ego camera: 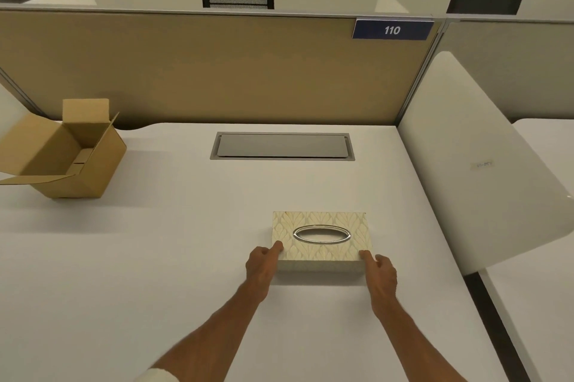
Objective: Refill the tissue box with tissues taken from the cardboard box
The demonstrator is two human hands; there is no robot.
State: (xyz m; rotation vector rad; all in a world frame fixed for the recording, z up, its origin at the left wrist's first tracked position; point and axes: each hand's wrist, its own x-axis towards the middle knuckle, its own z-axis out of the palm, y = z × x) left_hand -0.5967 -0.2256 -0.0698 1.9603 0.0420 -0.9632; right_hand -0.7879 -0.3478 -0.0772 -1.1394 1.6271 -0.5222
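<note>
A cream tissue box (pixel 320 252) with a leaf pattern and a silver oval opening lies flat on the white desk (pixel 186 242), right of centre. My left hand (pixel 264 260) grips its near left corner, thumb on the top face. My right hand (pixel 380 266) grips its near right corner the same way. No tissue shows through the oval. An open brown cardboard box (pixel 66 153) stands at the far left of the desk, flaps spread; the part of its inside that I can see shows only bare cardboard.
A grey metal cable hatch (pixel 282 146) is set into the desk behind the tissue box. A tan partition (pixel 202 71) with a blue "110" sign (pixel 392 30) closes the back. A white side divider (pixel 466 158) rises along the right edge.
</note>
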